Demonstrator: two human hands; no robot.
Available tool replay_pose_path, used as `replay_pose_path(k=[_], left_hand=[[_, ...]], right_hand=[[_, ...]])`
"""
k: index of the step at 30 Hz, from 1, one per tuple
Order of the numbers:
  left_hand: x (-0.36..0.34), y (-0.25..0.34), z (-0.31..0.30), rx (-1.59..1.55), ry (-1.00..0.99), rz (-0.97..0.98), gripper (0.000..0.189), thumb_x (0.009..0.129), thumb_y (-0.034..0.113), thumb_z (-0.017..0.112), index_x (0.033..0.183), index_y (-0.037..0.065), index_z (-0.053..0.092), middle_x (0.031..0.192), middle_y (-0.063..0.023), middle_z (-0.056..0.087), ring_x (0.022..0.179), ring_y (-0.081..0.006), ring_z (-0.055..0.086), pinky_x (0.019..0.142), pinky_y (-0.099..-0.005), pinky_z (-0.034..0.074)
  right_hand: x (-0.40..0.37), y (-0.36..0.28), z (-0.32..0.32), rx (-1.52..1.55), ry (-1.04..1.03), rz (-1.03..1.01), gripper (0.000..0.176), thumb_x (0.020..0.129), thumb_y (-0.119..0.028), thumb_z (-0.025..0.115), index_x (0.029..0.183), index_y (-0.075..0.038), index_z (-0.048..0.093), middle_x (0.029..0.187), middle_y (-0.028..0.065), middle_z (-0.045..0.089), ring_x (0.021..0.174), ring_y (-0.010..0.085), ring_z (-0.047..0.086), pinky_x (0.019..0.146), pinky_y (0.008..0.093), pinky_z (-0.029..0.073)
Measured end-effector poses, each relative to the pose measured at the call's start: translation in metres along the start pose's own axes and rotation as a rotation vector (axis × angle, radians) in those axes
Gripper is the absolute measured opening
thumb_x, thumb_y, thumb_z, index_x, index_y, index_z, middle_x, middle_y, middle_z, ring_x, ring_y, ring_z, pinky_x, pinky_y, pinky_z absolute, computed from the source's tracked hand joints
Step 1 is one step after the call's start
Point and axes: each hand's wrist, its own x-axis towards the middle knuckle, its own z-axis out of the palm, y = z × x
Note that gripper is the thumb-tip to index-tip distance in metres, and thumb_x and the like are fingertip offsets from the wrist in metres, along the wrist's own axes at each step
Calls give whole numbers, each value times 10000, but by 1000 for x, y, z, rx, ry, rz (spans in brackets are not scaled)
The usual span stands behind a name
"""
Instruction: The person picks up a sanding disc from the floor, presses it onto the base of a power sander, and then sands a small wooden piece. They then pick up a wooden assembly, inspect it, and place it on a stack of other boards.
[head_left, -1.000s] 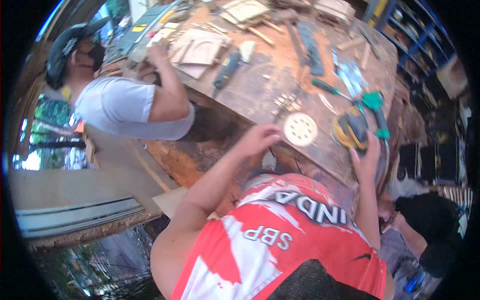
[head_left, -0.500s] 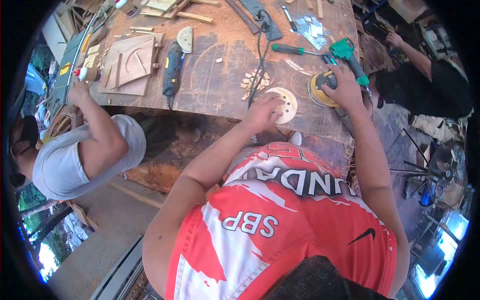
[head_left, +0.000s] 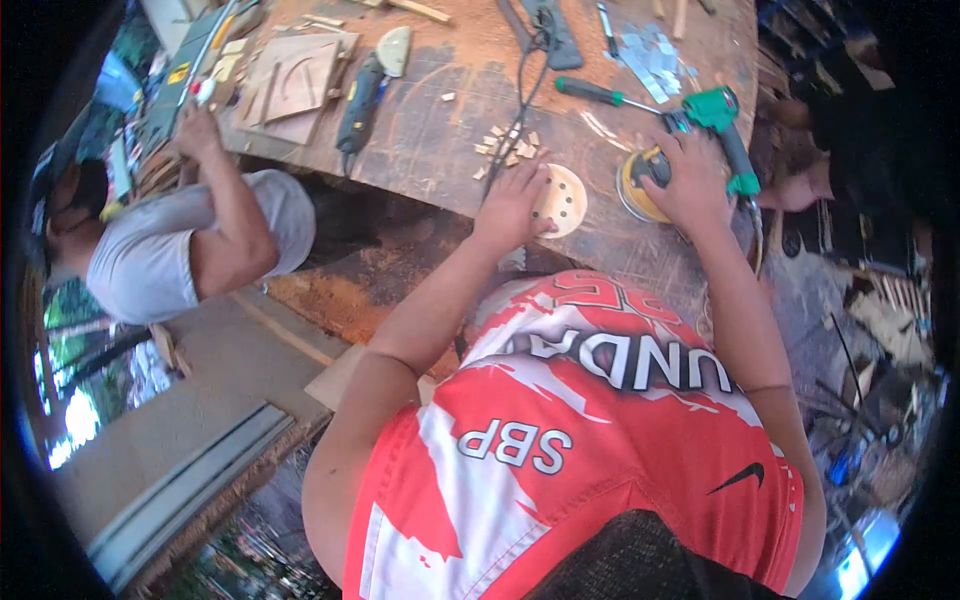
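A pale round sanding disc [head_left: 566,203] with several dark holes lies on the wooden worktable near its front edge. My left hand [head_left: 513,207] rests over the disc's left side, fingers stretched out and thumb apart. To the right, my right hand [head_left: 692,178] is wrapped over the top of a yellow and black round sander [head_left: 640,188], which stands on the table. Part of the sander is hidden under my fingers. Just beyond that hand lies a green and black air tool [head_left: 712,110] with a hose. A green-handled screwdriver [head_left: 592,92] points towards it.
Small wood pieces [head_left: 508,147] and a black cord [head_left: 528,95] lie beyond my left hand. Further left are a power tool [head_left: 358,115] and wooden panels [head_left: 295,85]. Someone in a grey shirt [head_left: 195,245] works at left; another person's arm [head_left: 800,188] shows at right.
My view has shifted, so the table sits higher and tilted. My left hand has slid left across the disc, uncovering more of it. My right hand stays on the sander.
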Motion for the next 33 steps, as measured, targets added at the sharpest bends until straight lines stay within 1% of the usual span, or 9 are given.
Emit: replay_pose_path(k=[3,8,11,13,18,22,28,30,33], left_hand=[[2,10,-4,-19,-31,-86,900,580,279,884,1362,130,464,1397,-142,457,1293,-353,434,1084,-432,362],[2,14,-7,-44,-41,-158,898,555,228,895,1347,123,485,1354,-127,500,1260,-351,465,1070,-435,379],[-4,16,-6,-103,-26,-116,851,599,214,874,1357,144,492,1352,-128,510,1242,-360,493,1047,-437,408],[-7,15,-11,-189,-25,-96,728,669,225,840,1322,127,535,1223,-127,592,1160,-336,558,990,-425,451],[-1,3,-42,-383,119,19,631,718,186,821,1294,99,580,1239,-136,614,1142,-323,593,988,-383,470],[16,1,-50,-671,75,-188,600,750,183,806,1296,83,578,1228,-160,622,1106,-302,617,932,-370,502],[45,15,-15,-436,-14,-51,617,773,269,790,1317,91,558,1280,-167,587,1162,-380,572,1021,-428,445],[55,22,-12,-351,64,-149,671,771,297,789,1356,108,521,1345,-168,541,1263,-408,485,1084,-442,383],[58,19,2,-229,172,-59,688,787,294,776,1385,112,488,1396,-172,493,1331,-421,402,1110,-449,350]], right_hand=[[1,2,-6,36,-76,-37,603,760,-299,754,1306,-184,525,1291,136,525,1179,337,530,958,454,480],[-1,2,-5,41,-29,-61,596,745,-267,763,1291,-181,539,1282,127,525,1182,324,529,961,444,477],[-2,-5,-11,76,-84,15,617,728,-258,777,1293,-179,542,1292,132,520,1189,328,523,984,444,462],[-4,-4,-8,56,-41,-20,626,722,-254,781,1295,-179,540,1289,134,521,1188,330,522,983,448,461],[-4,-2,-6,32,-1,-51,640,714,-249,787,1298,-182,534,1266,136,528,1154,342,545,940,457,483],[-4,-11,-13,72,-26,11,635,714,-254,786,1293,-173,538,1265,142,529,1147,346,551,937,455,485],[-3,-3,-4,24,18,12,597,720,-246,767,1268,-149,552,1239,116,549,1130,339,562,932,444,486],[-3,-2,-1,46,24,4,597,719,-246,768,1267,-149,553,1239,114,550,1144,335,552,945,441,477],[-4,-4,-6,21,-1,11,611,742,-268,763,1299,-170,532,1271,135,537,1143,339,553,949,442,480]])
